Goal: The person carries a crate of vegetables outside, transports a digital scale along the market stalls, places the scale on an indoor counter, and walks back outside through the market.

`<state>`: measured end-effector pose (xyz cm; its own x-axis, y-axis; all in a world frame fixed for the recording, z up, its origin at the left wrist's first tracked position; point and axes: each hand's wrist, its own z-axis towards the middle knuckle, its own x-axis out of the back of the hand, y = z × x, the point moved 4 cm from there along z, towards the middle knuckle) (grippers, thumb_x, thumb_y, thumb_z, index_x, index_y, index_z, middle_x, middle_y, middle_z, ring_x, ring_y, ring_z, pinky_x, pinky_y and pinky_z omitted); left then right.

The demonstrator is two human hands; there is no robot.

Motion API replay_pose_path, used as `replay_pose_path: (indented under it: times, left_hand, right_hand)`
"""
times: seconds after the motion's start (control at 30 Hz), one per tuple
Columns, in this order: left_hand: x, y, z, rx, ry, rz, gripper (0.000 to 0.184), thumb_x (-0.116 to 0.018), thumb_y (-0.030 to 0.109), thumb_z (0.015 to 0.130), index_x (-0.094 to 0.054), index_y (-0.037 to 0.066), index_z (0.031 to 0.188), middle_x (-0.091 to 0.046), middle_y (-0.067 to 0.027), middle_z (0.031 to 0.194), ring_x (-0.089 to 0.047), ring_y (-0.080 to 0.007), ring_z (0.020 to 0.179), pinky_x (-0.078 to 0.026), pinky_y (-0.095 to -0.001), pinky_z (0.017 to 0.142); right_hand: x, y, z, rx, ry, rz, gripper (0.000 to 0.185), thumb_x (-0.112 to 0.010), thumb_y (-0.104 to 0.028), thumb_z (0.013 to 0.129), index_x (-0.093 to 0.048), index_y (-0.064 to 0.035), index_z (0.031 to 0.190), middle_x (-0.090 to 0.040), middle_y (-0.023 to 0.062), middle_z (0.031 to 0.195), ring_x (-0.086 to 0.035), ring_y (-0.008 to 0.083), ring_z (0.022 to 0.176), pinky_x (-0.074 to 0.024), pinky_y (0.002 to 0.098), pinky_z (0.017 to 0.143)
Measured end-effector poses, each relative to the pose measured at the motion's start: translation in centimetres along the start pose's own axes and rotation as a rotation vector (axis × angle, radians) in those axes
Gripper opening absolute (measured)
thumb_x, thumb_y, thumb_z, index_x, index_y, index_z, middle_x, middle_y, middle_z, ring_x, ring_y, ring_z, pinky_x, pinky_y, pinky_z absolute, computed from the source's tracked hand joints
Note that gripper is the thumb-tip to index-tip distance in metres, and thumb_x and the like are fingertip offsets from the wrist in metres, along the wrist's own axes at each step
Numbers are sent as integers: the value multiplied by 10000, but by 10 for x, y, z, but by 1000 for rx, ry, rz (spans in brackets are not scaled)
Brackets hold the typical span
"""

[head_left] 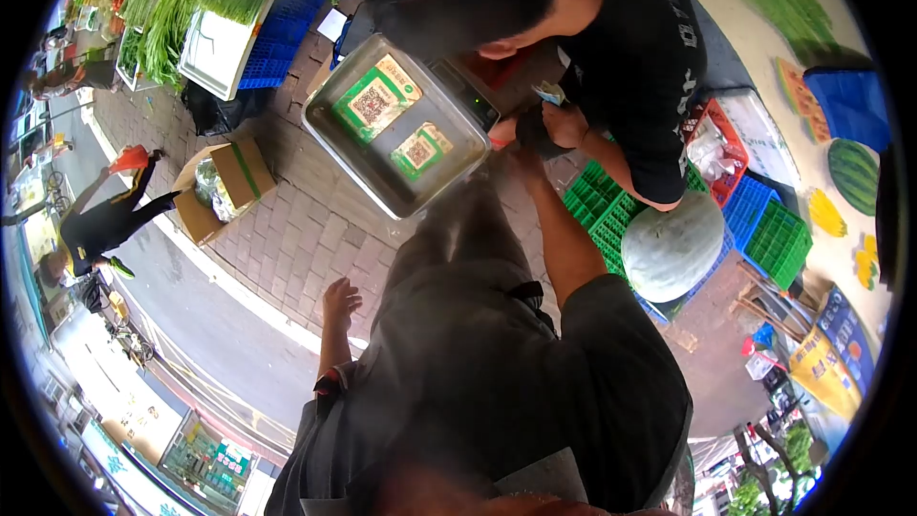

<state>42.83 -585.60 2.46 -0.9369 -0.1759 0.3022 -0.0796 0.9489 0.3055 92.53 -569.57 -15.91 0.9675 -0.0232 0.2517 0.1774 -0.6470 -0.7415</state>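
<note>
My left hand (341, 301) hangs over the pavement at my side, its fingers loosely spread with nothing in them. My right hand (522, 162) reaches forward, close to the dark pouch-like thing (541, 132) by the other person's hands; its fingers are too blurred to read. That person's hand (565, 124) is at the pouch, with what looks like folded paper notes (549, 93) just above. Left of my right hand sits a metal weighing tray (401, 199) bearing two green-and-white QR code cards (377, 98).
A person in a black shirt (630, 48) bends over opposite me. A big pale melon (673, 247) rests on crates to the right, by green crates (597, 201). A cardboard box (224, 189) stands on the pavement at left. Leafy greens (177, 29) lie farther back; someone walks on the road (110, 210).
</note>
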Motion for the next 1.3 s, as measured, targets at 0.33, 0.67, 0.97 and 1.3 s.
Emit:
replay_pose_path:
  times: [0.33,0.67,0.97,1.3]
  left_hand:
    - [-41,24,0,-109,-56,-80,471,-575,290,861,-467,14,1228,-591,-103,866,-593,-199,651,-490,-311,567]
    - [-46,-6,0,-73,-4,-174,439,-552,277,875,-477,16,1221,-597,-103,846,-594,-196,637,-493,-310,554]
    - [-31,-44,16,-52,26,-285,431,-564,301,869,-496,31,1198,-602,-99,839,-591,-185,617,-488,-310,545]
    - [27,-114,33,0,30,-535,388,-575,277,865,-523,65,1185,-624,-99,830,-597,-183,610,-477,-295,508]
  right_hand:
    - [20,3,-2,14,-38,67,274,-491,-318,855,-604,-74,808,-614,89,729,-608,205,674,-461,357,569]
    - [45,-169,-20,-72,-106,552,422,-531,-399,883,-567,-56,1127,-636,83,972,-617,177,818,-452,266,632]
    - [-64,-237,-23,521,-229,-131,356,-638,-278,827,-600,33,995,-644,155,863,-634,249,808,-480,335,711]
    - [-185,-256,-2,331,123,-1056,665,-645,-516,742,-525,-25,1173,-528,199,1193,-539,341,1078,-455,455,866]
